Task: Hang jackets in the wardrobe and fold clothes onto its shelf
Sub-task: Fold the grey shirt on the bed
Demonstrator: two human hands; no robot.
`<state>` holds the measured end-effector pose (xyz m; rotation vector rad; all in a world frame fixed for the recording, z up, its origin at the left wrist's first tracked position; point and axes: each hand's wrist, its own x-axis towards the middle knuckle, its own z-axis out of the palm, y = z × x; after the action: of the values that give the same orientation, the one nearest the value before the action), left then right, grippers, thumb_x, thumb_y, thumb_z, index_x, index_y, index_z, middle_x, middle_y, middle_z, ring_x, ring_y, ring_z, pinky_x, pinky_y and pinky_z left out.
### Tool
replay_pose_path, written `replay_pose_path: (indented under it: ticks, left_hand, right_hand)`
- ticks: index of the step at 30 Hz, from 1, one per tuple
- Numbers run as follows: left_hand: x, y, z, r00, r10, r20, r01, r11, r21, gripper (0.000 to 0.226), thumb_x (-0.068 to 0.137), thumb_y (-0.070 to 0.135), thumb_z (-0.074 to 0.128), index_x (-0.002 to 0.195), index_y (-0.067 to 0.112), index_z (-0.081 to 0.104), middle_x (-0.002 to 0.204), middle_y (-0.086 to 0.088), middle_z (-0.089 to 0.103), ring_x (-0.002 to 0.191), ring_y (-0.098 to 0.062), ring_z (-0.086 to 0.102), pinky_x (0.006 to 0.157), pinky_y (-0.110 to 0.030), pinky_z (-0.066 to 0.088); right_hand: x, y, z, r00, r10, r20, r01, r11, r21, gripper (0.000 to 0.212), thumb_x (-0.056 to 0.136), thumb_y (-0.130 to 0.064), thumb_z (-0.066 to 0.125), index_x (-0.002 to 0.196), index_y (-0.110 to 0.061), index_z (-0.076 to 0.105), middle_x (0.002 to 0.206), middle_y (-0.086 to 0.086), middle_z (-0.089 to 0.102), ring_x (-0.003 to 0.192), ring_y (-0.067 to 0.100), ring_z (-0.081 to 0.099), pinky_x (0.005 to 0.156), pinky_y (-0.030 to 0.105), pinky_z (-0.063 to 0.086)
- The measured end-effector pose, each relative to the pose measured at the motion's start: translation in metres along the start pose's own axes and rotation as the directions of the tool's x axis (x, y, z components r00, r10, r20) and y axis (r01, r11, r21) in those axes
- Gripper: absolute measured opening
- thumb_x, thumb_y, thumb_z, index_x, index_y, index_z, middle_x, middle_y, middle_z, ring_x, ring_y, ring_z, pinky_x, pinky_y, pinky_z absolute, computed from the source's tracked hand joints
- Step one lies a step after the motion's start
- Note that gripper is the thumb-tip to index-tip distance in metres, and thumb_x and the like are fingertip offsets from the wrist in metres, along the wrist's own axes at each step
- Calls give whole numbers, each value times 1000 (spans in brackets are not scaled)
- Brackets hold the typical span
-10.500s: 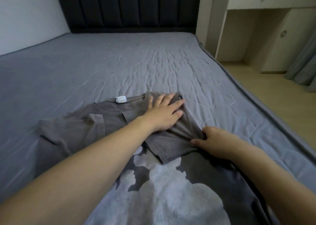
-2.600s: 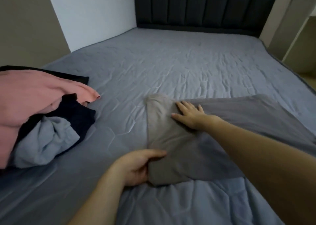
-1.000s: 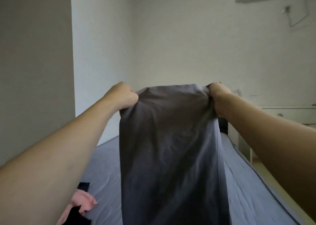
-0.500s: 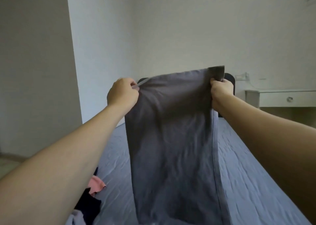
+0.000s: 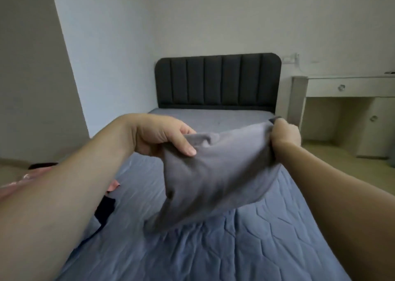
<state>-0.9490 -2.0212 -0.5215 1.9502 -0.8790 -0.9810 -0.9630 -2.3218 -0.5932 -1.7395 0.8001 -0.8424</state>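
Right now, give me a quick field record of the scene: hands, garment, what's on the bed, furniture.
left hand: grips one top corner of the folded grey cotton T-shirt
right hand: grips the other top corner
garment: held up, lower edge reaching the blue quilted bed cover
other clothes: pink and black pile at the bed's left edge
furniture: dark padded headboard, white dressing table

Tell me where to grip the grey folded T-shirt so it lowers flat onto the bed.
Grip the grey folded T-shirt at its two top corners, one from each side, as the left hand and right hand do now. Its top edge is stretched between them and the rest hangs down towards the bed.
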Motion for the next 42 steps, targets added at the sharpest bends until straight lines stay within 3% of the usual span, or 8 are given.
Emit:
replay_pose_path:
  ticks: [3, 8, 14, 17, 22, 28, 37, 42]
  left_hand:
    - [40, -59, 51, 968, -132, 212, 144, 989, -40, 26, 77, 1, 59, 102, 3, 65, 91, -12, 71, 78, -20, 69, 79, -35, 54]
    - [87, -156, 133, 858, -388, 337, 389, 919, 69, 28, 91, -9, 44, 109, 1, 64, 99, -19, 68, 99, -42, 62, 93, -55, 47]
    - [89, -216, 110, 827, -561, 44, 551, 823, 140, 36, 87, 3, 53, 122, -6, 60, 85, -19, 67, 54, -21, 64, 46, -25, 53]
    - [87, -243, 79, 831, -498, -248, 524, 851, 43, 24, 83, 6, 63, 105, -2, 67, 88, -20, 69, 63, -24, 63, 49, -30, 53]
    - [95, -309, 54, 602, -360, -713, 477, 878, -40, 23, 81, 24, 74, 66, 12, 60, 71, -6, 61, 68, -21, 58, 55, -24, 38]
    - [111, -381, 55, 397, -473, -787, -64, 841, -537, 19, 91, 12, 63, 73, 9, 60, 54, -3, 55, 37, -13, 46, 35, -17, 36]
    - [135, -410, 53, 254, -421, -871, -18, 898, -440, 17, 82, 26, 73, 72, 15, 65, 61, -1, 66, 56, -20, 59, 64, -34, 48]
    - [129, -396, 57, 263, -450, -854, -4, 884, -467, 17, 83, 23, 72, 72, 16, 62, 64, 1, 63, 60, -19, 57, 64, -33, 48]
  right_hand:
    - [-13, 56, 2, 923, 112, 368, 61, 902, -428, 26, 89, -18, 45, 100, -7, 66, 115, 21, 58, 102, 38, 54, 93, 46, 47]
    - [-33, 144, 11, 810, 343, 476, -6, 816, -578, 27, 95, -19, 44, 104, -2, 63, 102, 16, 59, 87, 30, 55, 79, 38, 49]
    - [-33, 175, 54, 771, 368, 519, -26, 833, -553, 16, 97, -16, 44, 93, -6, 56, 90, 13, 55, 78, 25, 52, 70, 32, 43]
    - [-25, 176, 96, 807, 215, 550, 60, 897, -438, 18, 98, -16, 44, 101, -10, 60, 90, 13, 58, 79, 25, 54, 68, 30, 44]
    - [-18, 183, 173, 877, 24, 480, 219, 870, -442, 25, 98, -21, 43, 103, -8, 63, 106, 20, 63, 96, 34, 57, 73, 30, 36]
    - [-14, 236, 214, 915, -66, 399, 318, 726, -610, 27, 101, -32, 32, 95, -13, 50, 107, 20, 62, 100, 38, 56, 72, 36, 37]
    - [-25, 270, 223, 936, -145, 321, 341, 602, -722, 16, 96, -13, 24, 91, -9, 39, 97, 20, 61, 72, 29, 45, 66, 37, 33]
    - [-31, 261, 218, 929, -60, 365, 322, 617, -718, 24, 101, -20, 24, 110, -5, 40, 122, 24, 52, 109, 40, 52, 81, 45, 38]
